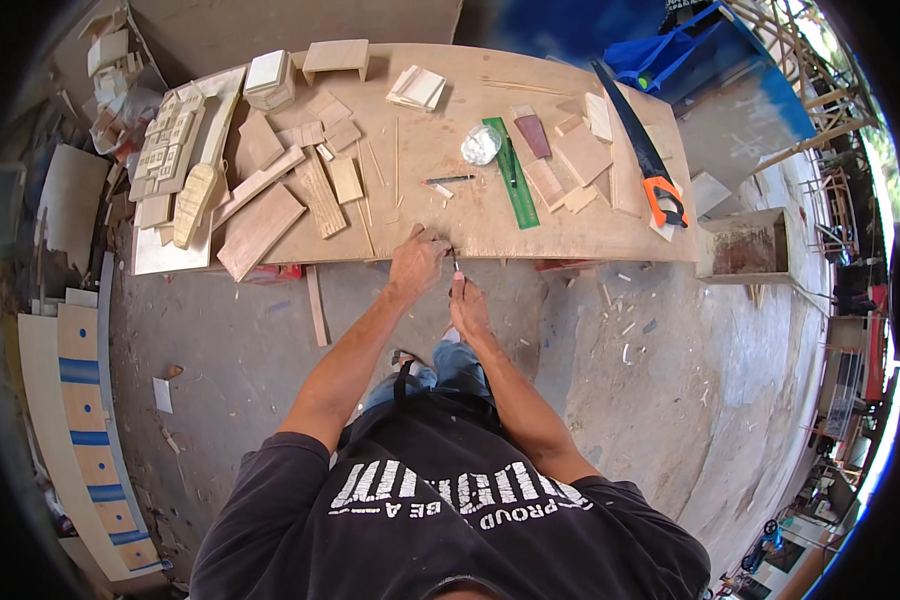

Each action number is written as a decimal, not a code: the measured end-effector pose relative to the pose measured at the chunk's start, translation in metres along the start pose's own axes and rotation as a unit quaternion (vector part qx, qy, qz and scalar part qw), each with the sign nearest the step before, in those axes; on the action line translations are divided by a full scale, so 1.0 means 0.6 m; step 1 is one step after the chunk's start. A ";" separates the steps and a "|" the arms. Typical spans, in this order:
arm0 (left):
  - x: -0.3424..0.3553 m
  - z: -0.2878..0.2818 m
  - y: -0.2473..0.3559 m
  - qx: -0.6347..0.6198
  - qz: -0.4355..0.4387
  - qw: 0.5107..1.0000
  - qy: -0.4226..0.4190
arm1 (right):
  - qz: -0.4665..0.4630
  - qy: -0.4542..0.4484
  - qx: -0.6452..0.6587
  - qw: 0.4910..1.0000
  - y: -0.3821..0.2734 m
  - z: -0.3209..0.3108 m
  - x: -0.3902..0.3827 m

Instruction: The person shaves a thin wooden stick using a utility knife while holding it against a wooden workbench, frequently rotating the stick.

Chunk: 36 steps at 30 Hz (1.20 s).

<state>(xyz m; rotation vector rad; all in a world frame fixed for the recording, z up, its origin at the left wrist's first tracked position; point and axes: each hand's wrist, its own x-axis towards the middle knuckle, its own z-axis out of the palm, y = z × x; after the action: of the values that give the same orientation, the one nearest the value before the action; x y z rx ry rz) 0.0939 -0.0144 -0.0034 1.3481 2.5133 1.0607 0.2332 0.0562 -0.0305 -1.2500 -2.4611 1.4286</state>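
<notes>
At the near edge of the wooden worktable [450, 225], my left hand [420, 260] is closed, its fingers drawn together near the tabletop. Whatever it pinches is too small to name. My right hand [469, 305] is just below and to the right, wrapped around a slim tool [457, 264] with a short metal shaft. The tool's tip points up at the table edge, close to my left fingertips; its handle is hidden in my palm. Beyond the hands lie a dark pen-like stick [450, 179], a small white piece [441, 191] and a green ruler [512, 180].
Wood blocks and boards [260, 232] cover the table's left side, beside a carved wooden panel [170, 145]. A handsaw with an orange handle [662, 200] lies at the right, near more wood offcuts [582, 152]. An open box [745, 247] stands past the right edge. Scraps litter the concrete floor.
</notes>
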 end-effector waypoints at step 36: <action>0.038 -0.006 -0.003 -0.008 -0.128 0.984 -0.127 | 0.150 0.009 0.103 0.983 -0.026 0.009 0.005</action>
<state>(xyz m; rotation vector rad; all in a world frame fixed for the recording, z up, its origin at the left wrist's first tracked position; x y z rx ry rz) 0.0775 0.0002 0.0036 1.0434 2.3984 0.8008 0.2191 0.0505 -0.0230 -1.6271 -2.1117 1.6758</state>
